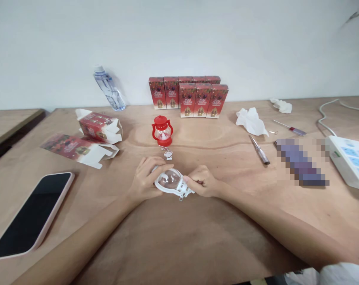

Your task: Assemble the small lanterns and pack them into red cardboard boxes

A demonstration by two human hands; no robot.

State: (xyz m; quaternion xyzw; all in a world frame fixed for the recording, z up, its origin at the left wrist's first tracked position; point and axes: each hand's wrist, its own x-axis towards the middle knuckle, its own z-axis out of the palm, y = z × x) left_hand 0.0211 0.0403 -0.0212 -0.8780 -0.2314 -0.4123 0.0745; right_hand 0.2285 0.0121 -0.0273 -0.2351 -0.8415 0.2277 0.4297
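A small white lantern (172,183) with a clear globe lies on its side on the wooden table (179,237), held between both hands. My left hand (146,178) wraps round its left end and globe. My right hand (201,182) is closed and pinches the lantern's right end. Just beyond them stands a red lantern (162,130) upright, with a few tiny white parts (168,154) on the table in front of it.
Several red boxes (194,97) stand in rows by the wall. Two opened boxes (90,138) lie at left, a phone (33,213) nearer me, a water bottle (109,88) behind. At right lie tissues (252,120), two screwdrivers (259,149), a power strip (350,160).
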